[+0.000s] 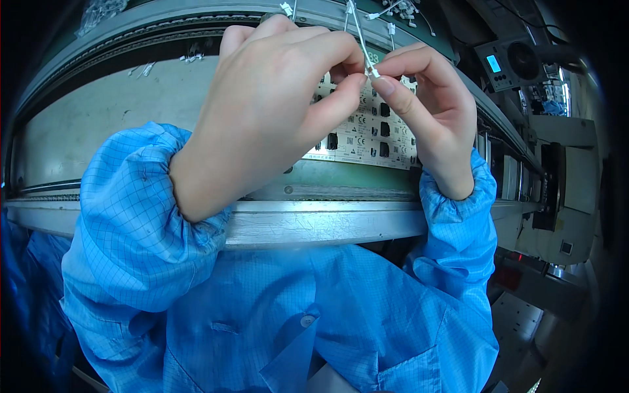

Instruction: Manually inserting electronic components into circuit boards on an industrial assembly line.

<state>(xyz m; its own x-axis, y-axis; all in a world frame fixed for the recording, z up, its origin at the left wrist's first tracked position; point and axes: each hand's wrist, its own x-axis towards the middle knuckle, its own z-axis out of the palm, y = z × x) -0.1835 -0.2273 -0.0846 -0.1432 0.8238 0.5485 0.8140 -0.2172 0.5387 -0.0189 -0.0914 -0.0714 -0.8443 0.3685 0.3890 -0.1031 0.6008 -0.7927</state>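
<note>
A: Right, where is the part sitting?

B: The small white connector (373, 72) is pinched between the thumb and forefinger tips of the left hand (262, 111) and those of the right hand (432, 111). All 4 fingertips are pressed together on it, the 2 hands touching at that point.

A: And the leads?

B: 2 thin white wires (357, 29) rise from the pinch, just above the fingertips, toward more loose wire pieces beyond.

A: What lies under the fingers?

B: A white panel of small black parts (373, 134), directly behind the knuckles, resting on the grey-green conveyor frame (341, 180).

A: How would you handle it well?

B: I'd judge it best to grip the plastic body, not the wires, keep both wrists steady over the metal rail (314, 223), and press straight so nothing bends. The blue sleeves (131, 216) should stay clear of the panel.
</note>
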